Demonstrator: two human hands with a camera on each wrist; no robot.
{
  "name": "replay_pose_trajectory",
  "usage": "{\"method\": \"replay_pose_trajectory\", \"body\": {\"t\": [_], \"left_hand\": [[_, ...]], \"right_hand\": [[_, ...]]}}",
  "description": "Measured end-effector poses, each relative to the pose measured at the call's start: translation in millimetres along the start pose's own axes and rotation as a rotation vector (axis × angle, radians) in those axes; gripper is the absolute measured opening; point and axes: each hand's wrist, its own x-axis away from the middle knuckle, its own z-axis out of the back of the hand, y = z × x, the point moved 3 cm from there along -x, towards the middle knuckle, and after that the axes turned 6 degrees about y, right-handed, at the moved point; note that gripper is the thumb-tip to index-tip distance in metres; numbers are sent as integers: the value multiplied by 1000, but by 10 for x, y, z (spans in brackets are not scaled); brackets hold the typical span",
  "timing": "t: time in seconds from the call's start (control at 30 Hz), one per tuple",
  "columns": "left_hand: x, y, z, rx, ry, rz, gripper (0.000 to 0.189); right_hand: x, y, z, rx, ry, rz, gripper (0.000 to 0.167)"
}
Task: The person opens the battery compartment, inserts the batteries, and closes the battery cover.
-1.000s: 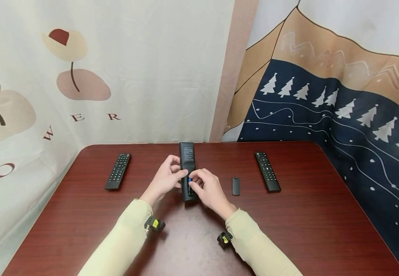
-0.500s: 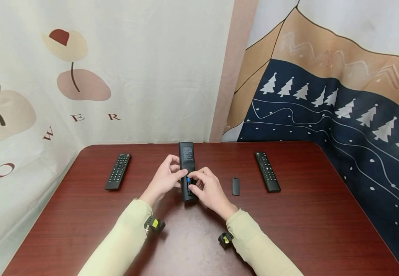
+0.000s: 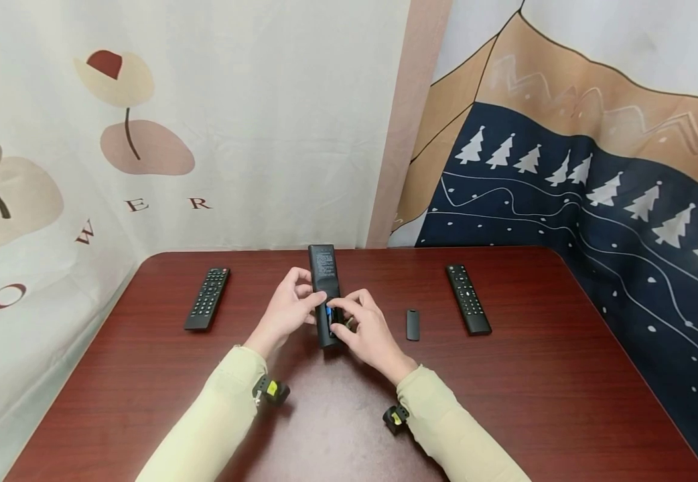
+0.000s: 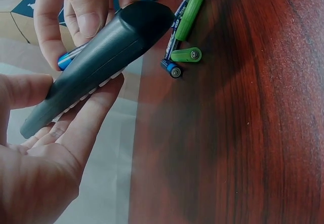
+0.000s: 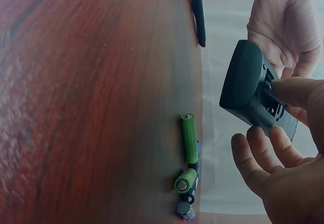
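My left hand (image 3: 285, 311) grips a black remote control (image 3: 323, 264) by its side above the table, thumb on the back and fingers beneath. The back faces up, and its battery compartment (image 5: 271, 100) is uncovered. Over that compartment my right hand (image 3: 370, 328) pinches a blue battery (image 4: 65, 62) with thumb and index finger. One battery end sticks up past the remote's edge in the left wrist view; the rest is hidden. The other right fingers are spread beside the remote in the right wrist view.
Loose green batteries (image 4: 190, 19) and blue batteries (image 4: 173, 69) lie on the table (image 3: 325, 428) behind the right hand. A small black battery cover (image 3: 412, 325) lies to the right. One remote (image 3: 207, 299) rests at the left, another remote (image 3: 468, 300) at the right. Curtains hang behind.
The remote has shifted slightly up and left and tilted a little in the left hand. The right fingers have moved slightly with it, staying at the battery compartment.
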Motion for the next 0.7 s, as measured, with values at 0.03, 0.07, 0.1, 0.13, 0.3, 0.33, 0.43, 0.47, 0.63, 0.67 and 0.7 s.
{"method": "replay_pose_trajectory", "body": {"t": [0.03, 0.07, 0.1, 0.13, 0.3, 0.33, 0.43, 0.47, 0.63, 0.67, 0.7], "left_hand": [[0, 3, 0, 2, 4, 0, 33], [1, 6, 1, 3, 7, 1, 33], [1, 8, 2, 4, 12, 1, 33], [-1, 8, 2, 6, 16, 4, 33], [4, 16, 2, 20, 30, 8, 32], [6, 18, 0, 22, 30, 8, 32], [8, 24, -3, 26, 29, 5, 32], [9, 26, -3, 27, 29, 4, 32], [15, 34, -4, 30, 29, -1, 31], [17, 36, -3, 28, 29, -2, 31], [18, 38, -3, 28, 30, -2, 31]], "right_hand": [[0, 2, -1, 1, 5, 4, 36], [0, 3, -1, 2, 10, 8, 36], [0, 3, 0, 4, 15, 13, 36], [-1, 4, 0, 6, 18, 14, 37], [-2, 6, 7, 17, 31, 18, 36], [-2, 5, 10, 17, 33, 18, 36], [-1, 1, 17, 12, 37, 15, 35], [0, -3, 20, 10, 37, 13, 35], [10, -19, 22, 0, 30, 8, 34], [11, -24, 21, -1, 28, 6, 34], [14, -27, 20, -3, 27, 3, 34]]}}
